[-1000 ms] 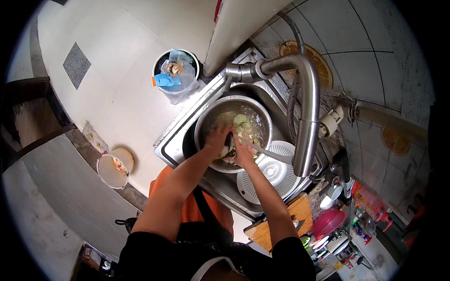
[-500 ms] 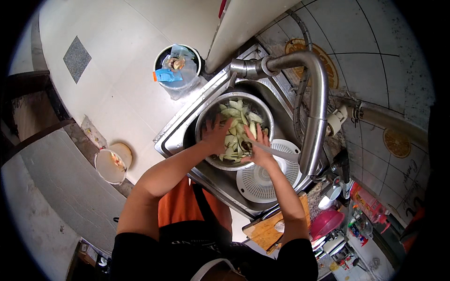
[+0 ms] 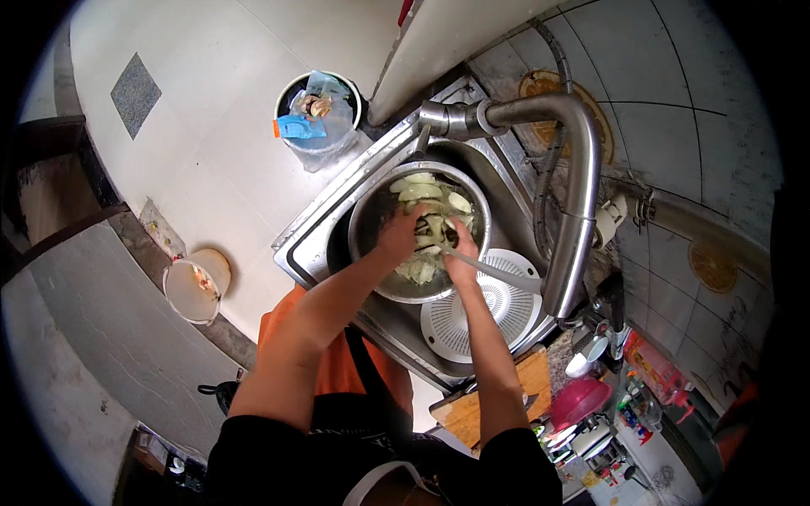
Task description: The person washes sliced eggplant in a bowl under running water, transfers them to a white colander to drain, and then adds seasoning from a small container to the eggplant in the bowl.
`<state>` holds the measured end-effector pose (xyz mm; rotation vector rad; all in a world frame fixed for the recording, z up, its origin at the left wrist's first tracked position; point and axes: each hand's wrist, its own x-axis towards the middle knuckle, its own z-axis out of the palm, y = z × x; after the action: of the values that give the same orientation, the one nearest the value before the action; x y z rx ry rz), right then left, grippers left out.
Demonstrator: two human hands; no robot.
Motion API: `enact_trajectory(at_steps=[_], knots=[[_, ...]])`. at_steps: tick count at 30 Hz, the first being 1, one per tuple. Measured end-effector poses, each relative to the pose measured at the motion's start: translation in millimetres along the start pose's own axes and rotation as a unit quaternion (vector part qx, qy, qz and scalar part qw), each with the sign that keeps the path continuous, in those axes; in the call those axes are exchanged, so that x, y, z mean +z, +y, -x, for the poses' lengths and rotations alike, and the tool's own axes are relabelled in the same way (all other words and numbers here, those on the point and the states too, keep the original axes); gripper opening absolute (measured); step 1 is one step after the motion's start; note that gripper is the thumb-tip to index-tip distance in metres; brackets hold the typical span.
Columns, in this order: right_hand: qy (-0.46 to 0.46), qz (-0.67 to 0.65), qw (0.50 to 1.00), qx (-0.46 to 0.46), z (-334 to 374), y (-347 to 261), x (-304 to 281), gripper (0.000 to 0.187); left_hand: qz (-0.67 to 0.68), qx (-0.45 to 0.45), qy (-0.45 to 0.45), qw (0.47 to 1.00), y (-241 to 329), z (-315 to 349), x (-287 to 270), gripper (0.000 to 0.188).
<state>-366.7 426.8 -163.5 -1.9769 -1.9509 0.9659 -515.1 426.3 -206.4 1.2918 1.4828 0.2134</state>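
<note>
A round steel bowl [image 3: 361, 221] stands in the sink, holding water and pale green vegetable slices [image 3: 419, 190], some edged with darker skin. Both my hands are down in it. My left hand [image 3: 400, 236] curls round slices from the left, its fingertips partly hidden among them. Facing it, my right hand [image 3: 461, 253] closes on the same clump from the right. From the tap [image 3: 567, 253], a stream of water [image 3: 494, 271] runs slanting into the bowl beside my right hand. A white perforated colander [image 3: 447, 329] sits in the sink below the bowl, under my right forearm.
The metal sink [image 3: 312, 244] has a raised rim. A lined bin [image 3: 356, 110] with scraps and a blue packet stands beyond its left side; a pale bucket [image 3: 196, 287] is at far left. Lower right are a wooden cutting board [image 3: 533, 379], a pink bowl [image 3: 582, 403] and bottles.
My hands, spread over the slices before, have drawn closer together and gathered a clump between them. The slices have shifted and more water shows around them.
</note>
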Motion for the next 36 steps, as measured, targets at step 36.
enact_trajectory(at_steps=[36], knots=[[-0.131,0.243,0.961,-0.006,-10.6,-26.4,49.1,0.075,0.675,0.011,-0.102,0.731,134.8,7.7,-143.6,0.018]])
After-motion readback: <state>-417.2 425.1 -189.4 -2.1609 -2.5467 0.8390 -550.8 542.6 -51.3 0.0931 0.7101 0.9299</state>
